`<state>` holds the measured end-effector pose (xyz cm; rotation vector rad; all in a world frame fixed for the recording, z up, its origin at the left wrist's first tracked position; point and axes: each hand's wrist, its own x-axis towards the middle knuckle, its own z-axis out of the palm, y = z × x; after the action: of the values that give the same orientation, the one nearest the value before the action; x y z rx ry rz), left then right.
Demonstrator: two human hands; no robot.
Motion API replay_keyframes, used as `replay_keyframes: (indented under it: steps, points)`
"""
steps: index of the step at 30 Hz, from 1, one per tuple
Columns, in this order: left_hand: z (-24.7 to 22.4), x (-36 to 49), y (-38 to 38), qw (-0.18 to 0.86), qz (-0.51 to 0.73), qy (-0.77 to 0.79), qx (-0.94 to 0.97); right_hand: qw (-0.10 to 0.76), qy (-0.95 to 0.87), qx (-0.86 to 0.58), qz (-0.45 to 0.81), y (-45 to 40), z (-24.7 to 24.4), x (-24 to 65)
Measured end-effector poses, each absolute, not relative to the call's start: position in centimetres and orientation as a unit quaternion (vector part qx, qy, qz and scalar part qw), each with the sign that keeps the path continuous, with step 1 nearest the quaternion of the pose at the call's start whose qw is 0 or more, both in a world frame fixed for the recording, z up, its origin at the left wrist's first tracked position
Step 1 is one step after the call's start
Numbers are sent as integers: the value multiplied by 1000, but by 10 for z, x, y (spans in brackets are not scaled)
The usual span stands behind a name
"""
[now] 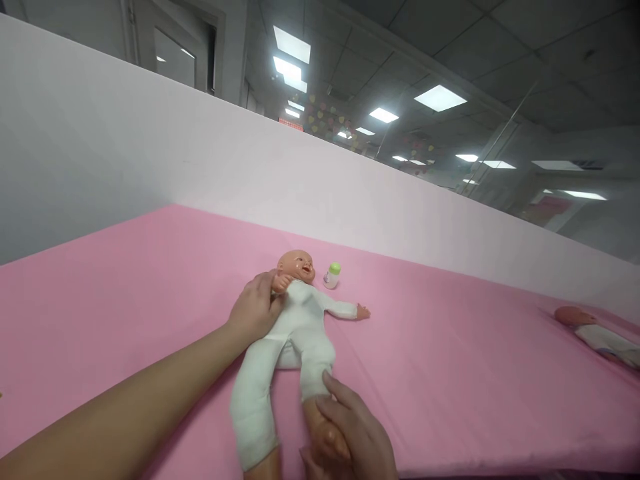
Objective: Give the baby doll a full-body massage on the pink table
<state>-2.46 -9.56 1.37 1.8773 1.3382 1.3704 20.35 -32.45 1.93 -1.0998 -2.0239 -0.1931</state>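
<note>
A baby doll [305, 317] with a bald plastic head and a white cloth body lies face up, its head toward the far wall. My left hand [255, 307] is closed around the doll's arm on the left, close to its small hand and shoulder. Around the doll's lower leg and foot on the right, near the bottom of the view, my right hand [353, 427] is wrapped. The doll's other arm stretches out to the right. Just right of the doll's head stands a small bottle [331, 277] with a green cap.
Pink cloth [450, 373] covers the table. A second doll [600, 337] lies at the far right edge. A low white wall [300, 180] runs along the back, with a glass panel above it on the right.
</note>
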Motion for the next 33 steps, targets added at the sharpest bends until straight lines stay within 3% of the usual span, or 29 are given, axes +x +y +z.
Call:
replay_keyframes:
  steps: [3,5,17,22,33]
  points:
    - [7,-19,-95,56,379,476,792,418,-798,-423,-97,-308,34,192]
    - [4,-19,-95,-5,331,479,813,422,-791,-432,-100,-299,45,184]
    - [17,-18,-105,-104,240,463,847,420,-763,-490,-26,-250,47,167]
    - [16,-26,-102,-26,289,495,819,431,-762,-481,-35,-261,48,166]
    - [2,-69,-61,303,451,631,553,430,-766,-473,-67,-331,24,197]
